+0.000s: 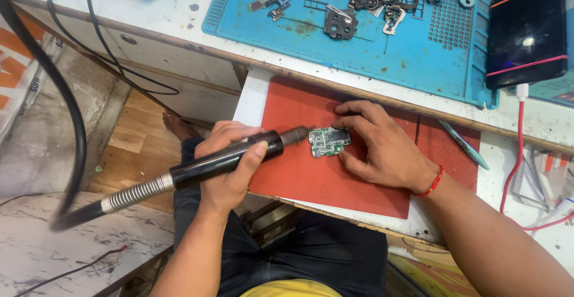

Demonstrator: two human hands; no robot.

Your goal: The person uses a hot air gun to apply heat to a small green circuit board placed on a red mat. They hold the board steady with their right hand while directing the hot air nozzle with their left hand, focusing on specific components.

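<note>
My left hand (230, 165) grips a black hot-air wand (227, 156) with a metal spring collar and a thick black hose. Its metal nozzle (297, 135) points at a small green circuit board (327, 141) lying on a red mat (311, 171). My right hand (376, 144) rests flat on the mat, fingers spread around the board's right and top edges, fingertips touching it. A red thread band is on that wrist.
A blue work mat (412, 52) with several loose phone parts lies on the bench behind. A dark phone (526, 31) with a red cable is at the right. A teal pry tool (465, 144) lies by the red mat. Black cables hang at left.
</note>
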